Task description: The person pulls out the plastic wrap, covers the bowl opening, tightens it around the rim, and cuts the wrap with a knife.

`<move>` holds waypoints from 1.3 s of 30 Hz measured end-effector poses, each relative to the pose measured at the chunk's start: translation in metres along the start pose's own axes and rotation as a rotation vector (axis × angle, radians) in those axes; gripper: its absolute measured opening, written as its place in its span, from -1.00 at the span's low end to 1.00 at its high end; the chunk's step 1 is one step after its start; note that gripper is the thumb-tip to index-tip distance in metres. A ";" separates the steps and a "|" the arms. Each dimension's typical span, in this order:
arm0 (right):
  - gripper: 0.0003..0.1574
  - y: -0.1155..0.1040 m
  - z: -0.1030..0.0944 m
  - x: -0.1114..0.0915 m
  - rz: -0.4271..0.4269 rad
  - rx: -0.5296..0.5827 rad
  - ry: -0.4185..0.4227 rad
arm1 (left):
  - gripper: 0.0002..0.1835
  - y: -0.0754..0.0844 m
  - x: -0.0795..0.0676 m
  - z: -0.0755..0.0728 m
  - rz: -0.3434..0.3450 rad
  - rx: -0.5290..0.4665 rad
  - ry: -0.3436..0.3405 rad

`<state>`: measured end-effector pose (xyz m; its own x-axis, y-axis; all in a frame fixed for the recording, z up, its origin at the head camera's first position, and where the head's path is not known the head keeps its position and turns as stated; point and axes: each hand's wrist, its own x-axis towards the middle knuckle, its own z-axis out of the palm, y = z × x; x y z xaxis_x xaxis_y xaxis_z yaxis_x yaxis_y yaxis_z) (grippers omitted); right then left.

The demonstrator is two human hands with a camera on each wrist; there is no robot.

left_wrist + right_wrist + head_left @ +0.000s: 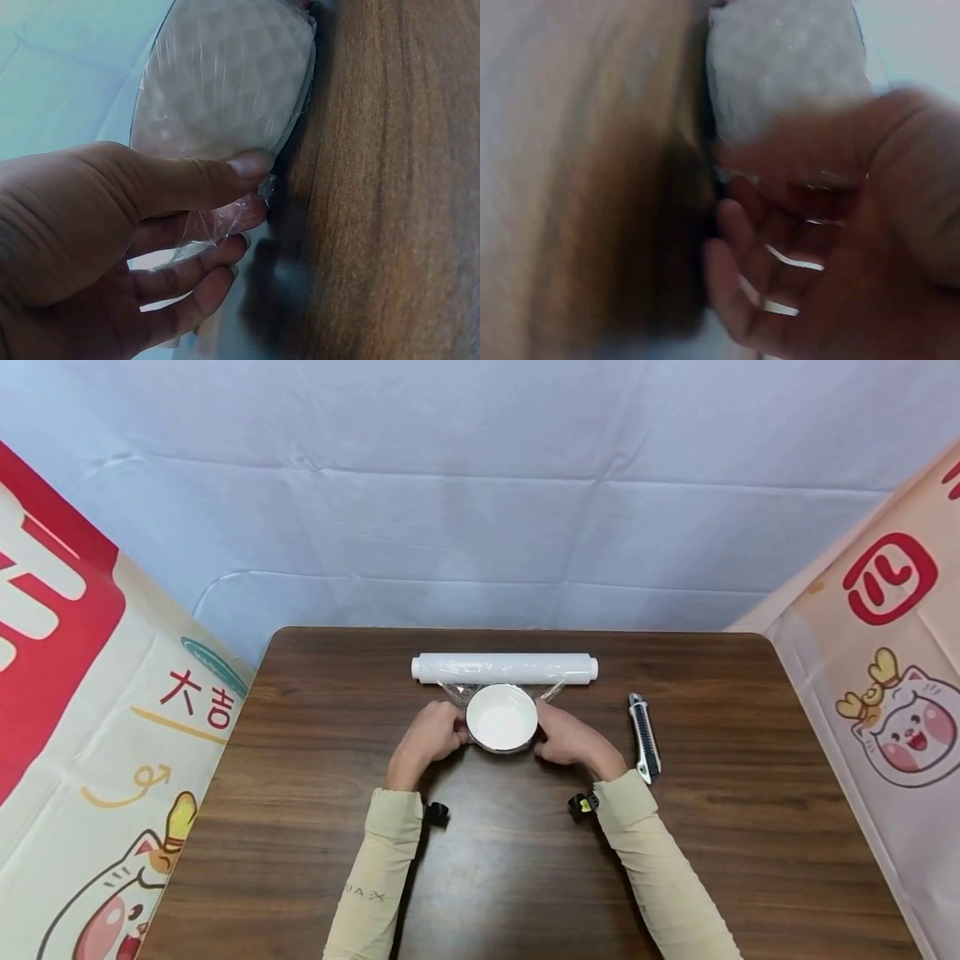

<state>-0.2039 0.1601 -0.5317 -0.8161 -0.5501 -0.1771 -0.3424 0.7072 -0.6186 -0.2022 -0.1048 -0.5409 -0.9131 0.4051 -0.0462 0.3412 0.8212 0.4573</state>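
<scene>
A white bowl (502,718) stands upright on the table between both hands, with clear cling film drawn over it. The left wrist view shows its diamond-patterned side (225,75) under the wrinkled film. My left hand (435,731) pinches a gathered edge of cling film (217,225) between thumb and fingers, low beside the bowl. On the opposite side, my right hand (572,739) has thumb and curled fingers together at the bowl's lower edge. Glints of film show between those fingers, though the right wrist view is blurred. Behind the bowl lies the white cling film roll (504,668), the film's loose corners reaching toward it.
A utility knife (644,739) lies on the brown wooden table (315,827), just right of the right forearm. The table's back edge runs behind the roll, before a pale cloth backdrop (450,527). Printed cloths hang at both sides.
</scene>
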 end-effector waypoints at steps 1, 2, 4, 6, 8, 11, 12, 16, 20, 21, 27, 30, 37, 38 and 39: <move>0.03 -0.001 -0.001 0.000 -0.013 0.010 -0.016 | -0.78 0.000 0.000 0.000 -0.001 0.000 -0.001; 0.14 -0.002 -0.002 0.001 -0.022 0.012 -0.024 | -0.78 0.000 0.000 0.000 -0.002 0.001 -0.001; 0.25 -0.003 -0.002 0.003 -0.019 0.000 -0.023 | -0.77 0.000 0.000 0.000 -0.007 0.001 -0.001; 0.23 -0.003 -0.003 0.005 0.008 -0.043 -0.006 | -0.75 -0.001 0.000 0.000 -0.003 0.006 -0.002; 0.10 -0.002 -0.005 0.007 0.033 -0.091 0.007 | -0.72 0.000 0.000 0.001 0.004 0.006 -0.006; -0.21 -0.001 -0.010 0.012 0.018 -0.171 0.008 | -0.68 0.000 0.000 0.001 0.016 0.004 -0.009; -0.40 0.000 -0.012 0.013 0.017 -0.194 0.003 | -0.67 0.000 0.000 0.002 0.020 0.003 -0.010; -0.83 0.001 -0.017 0.018 0.009 -0.255 -0.026 | -0.70 0.001 -0.001 0.001 0.028 0.004 -0.011; -0.73 0.001 -0.018 0.019 0.008 -0.247 -0.029 | -0.72 0.002 -0.002 -0.001 0.030 0.000 -0.013; -0.74 0.001 -0.017 0.019 0.006 -0.245 -0.025 | -0.72 0.001 -0.002 -0.002 0.031 -0.003 -0.013; -0.78 0.007 -0.012 0.011 0.028 -0.134 0.006 | -0.82 -0.004 -0.004 -0.005 0.008 -0.128 -0.105; -0.81 0.011 -0.011 -0.001 0.090 -0.035 0.090 | -0.73 -0.009 -0.013 -0.011 -0.054 -0.261 -0.140; -0.56 -0.014 0.000 -0.032 0.357 0.339 0.378 | -0.71 0.017 -0.054 -0.014 -0.522 -0.479 0.330; -0.52 -0.020 0.003 -0.033 0.380 0.397 0.402 | -0.71 0.026 -0.061 -0.012 -0.563 -0.546 0.360; -0.49 -0.026 0.008 -0.034 0.399 0.448 0.420 | -0.70 0.035 -0.066 -0.009 -0.591 -0.608 0.373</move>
<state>-0.1633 0.1572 -0.5152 -0.9795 -0.0082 -0.2013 0.1680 0.5188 -0.8382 -0.1315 -0.1064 -0.5133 -0.9503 -0.2545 -0.1792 -0.2818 0.4588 0.8427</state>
